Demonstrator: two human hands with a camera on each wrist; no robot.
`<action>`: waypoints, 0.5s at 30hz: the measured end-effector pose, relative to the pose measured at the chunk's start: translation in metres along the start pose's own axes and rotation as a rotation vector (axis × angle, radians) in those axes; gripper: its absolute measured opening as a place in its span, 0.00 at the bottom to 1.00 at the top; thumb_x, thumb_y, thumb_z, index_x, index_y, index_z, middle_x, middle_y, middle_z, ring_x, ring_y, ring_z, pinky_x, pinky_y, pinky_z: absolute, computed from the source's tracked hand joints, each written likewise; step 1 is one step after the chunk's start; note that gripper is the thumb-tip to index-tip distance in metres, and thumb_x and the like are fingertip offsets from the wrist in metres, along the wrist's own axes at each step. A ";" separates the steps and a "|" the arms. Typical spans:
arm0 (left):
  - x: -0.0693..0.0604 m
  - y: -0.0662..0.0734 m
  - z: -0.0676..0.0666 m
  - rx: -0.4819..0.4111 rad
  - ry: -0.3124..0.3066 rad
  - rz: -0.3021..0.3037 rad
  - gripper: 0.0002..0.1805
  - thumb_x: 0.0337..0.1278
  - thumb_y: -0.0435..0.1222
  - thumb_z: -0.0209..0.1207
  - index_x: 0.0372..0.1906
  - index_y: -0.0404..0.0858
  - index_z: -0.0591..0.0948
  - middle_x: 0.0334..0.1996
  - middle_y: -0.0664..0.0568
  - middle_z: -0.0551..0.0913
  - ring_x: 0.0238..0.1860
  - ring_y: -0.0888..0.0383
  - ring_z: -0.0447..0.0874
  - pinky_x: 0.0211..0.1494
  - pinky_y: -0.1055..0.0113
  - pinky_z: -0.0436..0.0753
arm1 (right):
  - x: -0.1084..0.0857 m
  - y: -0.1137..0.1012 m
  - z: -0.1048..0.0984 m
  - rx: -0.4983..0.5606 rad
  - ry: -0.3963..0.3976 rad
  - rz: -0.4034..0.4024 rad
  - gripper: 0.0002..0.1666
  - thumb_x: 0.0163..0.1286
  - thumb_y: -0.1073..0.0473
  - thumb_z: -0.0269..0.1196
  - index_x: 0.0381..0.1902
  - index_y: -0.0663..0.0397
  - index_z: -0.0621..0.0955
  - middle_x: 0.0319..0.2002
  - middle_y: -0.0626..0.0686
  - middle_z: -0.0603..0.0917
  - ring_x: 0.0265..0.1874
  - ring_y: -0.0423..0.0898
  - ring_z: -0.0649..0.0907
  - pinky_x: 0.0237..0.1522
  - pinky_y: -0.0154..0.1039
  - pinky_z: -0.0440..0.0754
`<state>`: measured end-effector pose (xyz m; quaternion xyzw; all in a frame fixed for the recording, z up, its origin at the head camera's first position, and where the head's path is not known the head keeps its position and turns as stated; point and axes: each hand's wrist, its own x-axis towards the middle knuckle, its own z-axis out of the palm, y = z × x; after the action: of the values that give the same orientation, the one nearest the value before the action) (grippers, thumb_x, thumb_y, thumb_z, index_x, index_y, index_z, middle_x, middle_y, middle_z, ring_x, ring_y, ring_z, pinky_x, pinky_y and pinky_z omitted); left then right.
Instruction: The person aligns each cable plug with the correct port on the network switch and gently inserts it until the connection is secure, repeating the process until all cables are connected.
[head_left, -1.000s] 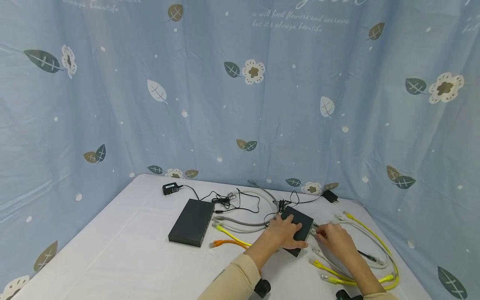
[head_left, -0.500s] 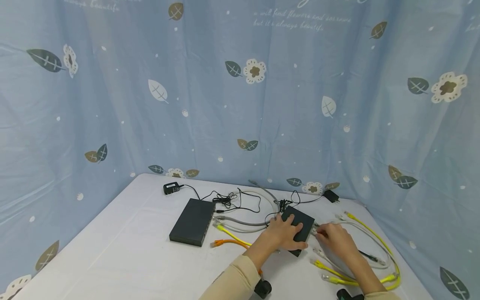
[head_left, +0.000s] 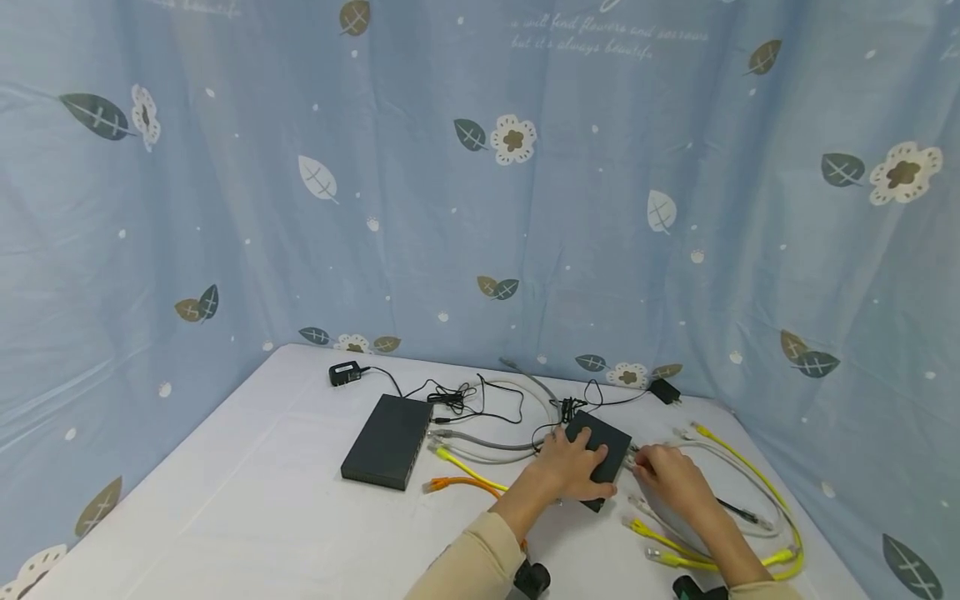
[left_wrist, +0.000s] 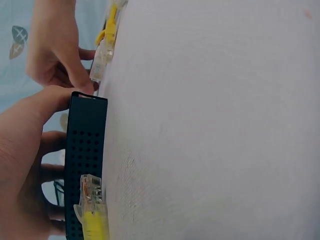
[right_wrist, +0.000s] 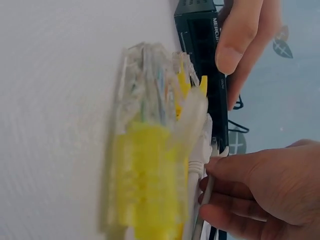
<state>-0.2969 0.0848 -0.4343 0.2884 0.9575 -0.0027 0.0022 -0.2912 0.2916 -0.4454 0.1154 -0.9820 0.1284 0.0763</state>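
A small black network switch [head_left: 611, 440] lies on the white table right of the middle. My left hand [head_left: 567, 467] rests on its top with the fingers spread and the thumb toward the near right corner. At the row of ports on its right side, my right hand [head_left: 675, 479] pinches a light grey network cable [right_wrist: 206, 200] close to its plug. The fingers partly hide that plug, so I cannot tell how deep it sits. Yellow network cables [head_left: 675, 546] and pale ones lie beside the right hand. A yellow cable's clear plug [right_wrist: 145, 82] looms in the right wrist view.
A larger black switch [head_left: 386, 442] lies to the left. Grey, yellow and orange cables [head_left: 465, 482] stretch between the two boxes. Black power adapters [head_left: 345, 373] with thin leads sit along the back edge. A blue patterned curtain [head_left: 420, 208] hangs behind the table.
The head view has shifted slightly. Both hands keep nearly the same places, the left on the switch and the right at the cable by its ports.
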 end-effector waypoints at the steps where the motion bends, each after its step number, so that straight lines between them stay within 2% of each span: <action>1: 0.000 0.000 0.000 -0.001 0.000 0.004 0.38 0.59 0.72 0.44 0.74 0.66 0.61 0.77 0.54 0.58 0.72 0.37 0.62 0.69 0.48 0.70 | 0.000 0.000 0.000 0.000 0.000 0.000 0.03 0.63 0.64 0.67 0.29 0.55 0.83 0.22 0.46 0.76 0.21 0.40 0.72 0.24 0.37 0.70; 15: 0.002 0.001 0.001 0.026 0.035 0.008 0.38 0.57 0.71 0.47 0.72 0.66 0.64 0.75 0.53 0.61 0.69 0.37 0.66 0.67 0.50 0.72 | 0.000 -0.004 -0.003 -0.005 -0.022 0.011 0.04 0.64 0.64 0.67 0.29 0.55 0.82 0.22 0.47 0.75 0.22 0.41 0.71 0.24 0.37 0.69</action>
<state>-0.2978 0.0867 -0.4357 0.2922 0.9561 -0.0100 -0.0184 -0.2899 0.2890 -0.4415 0.1113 -0.9838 0.1249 0.0650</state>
